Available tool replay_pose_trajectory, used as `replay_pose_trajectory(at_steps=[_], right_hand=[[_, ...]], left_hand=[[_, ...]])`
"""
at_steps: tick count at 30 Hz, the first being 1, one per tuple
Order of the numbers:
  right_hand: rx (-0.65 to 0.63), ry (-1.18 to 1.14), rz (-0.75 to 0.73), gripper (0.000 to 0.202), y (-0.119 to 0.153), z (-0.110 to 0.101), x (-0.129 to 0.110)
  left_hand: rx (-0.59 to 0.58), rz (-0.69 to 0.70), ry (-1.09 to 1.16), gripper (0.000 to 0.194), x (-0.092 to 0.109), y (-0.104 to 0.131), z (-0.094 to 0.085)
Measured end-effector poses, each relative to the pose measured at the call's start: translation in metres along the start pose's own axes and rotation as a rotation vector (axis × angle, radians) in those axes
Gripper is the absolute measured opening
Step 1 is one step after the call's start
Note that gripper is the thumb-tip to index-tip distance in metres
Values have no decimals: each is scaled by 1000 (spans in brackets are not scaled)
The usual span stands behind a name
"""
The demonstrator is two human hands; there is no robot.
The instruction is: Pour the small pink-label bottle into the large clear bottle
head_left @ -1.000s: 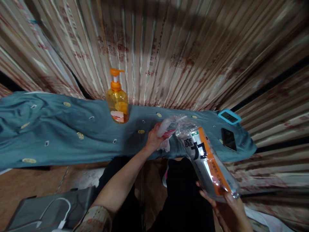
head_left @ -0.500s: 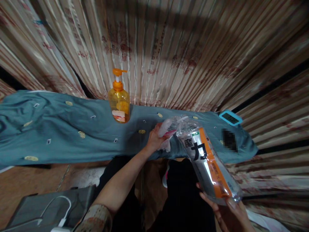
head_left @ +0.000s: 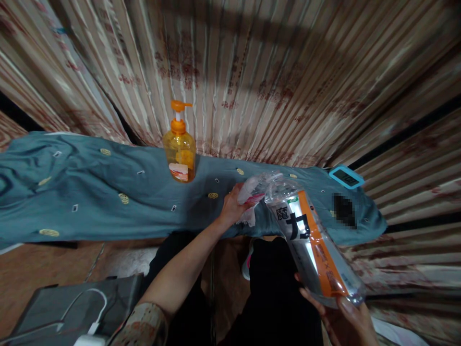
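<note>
Two hands work on one clear plastic package [head_left: 309,240] in the head view, just in front of the teal cloth [head_left: 93,197] that drapes the table. The right hand [head_left: 344,319] cups the package's lower end from beneath, fingers curled around it, so the package slants up toward the cloth with its orange stripe and black lettering facing up. The left hand [head_left: 232,209] is clenched on the crumpled open top of the package, at the cloth's near edge. On the cloth, an orange pump bottle [head_left: 179,146] stands upright toward the back, left of the left hand. At the cloth's right end lie a blue-framed digital timer [head_left: 346,178] and a blurred dark item just nearer than it. Striped curtains [head_left: 252,77] hang behind the cloth
</note>
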State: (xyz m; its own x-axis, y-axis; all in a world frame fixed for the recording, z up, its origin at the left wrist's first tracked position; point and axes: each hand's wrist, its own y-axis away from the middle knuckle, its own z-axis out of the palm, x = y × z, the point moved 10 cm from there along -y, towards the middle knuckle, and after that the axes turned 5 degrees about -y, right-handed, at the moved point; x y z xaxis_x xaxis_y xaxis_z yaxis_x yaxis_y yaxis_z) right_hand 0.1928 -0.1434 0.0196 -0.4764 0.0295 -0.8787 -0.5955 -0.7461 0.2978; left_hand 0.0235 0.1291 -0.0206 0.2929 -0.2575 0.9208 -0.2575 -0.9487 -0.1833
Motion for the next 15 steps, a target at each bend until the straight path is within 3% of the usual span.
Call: replay_pose_trajectory(at_steps=[15], right_hand=[[-14, 28, -14, 48, -1, 0, -2]], left_hand=[[2, 2, -1, 61, 2, 0, -2]])
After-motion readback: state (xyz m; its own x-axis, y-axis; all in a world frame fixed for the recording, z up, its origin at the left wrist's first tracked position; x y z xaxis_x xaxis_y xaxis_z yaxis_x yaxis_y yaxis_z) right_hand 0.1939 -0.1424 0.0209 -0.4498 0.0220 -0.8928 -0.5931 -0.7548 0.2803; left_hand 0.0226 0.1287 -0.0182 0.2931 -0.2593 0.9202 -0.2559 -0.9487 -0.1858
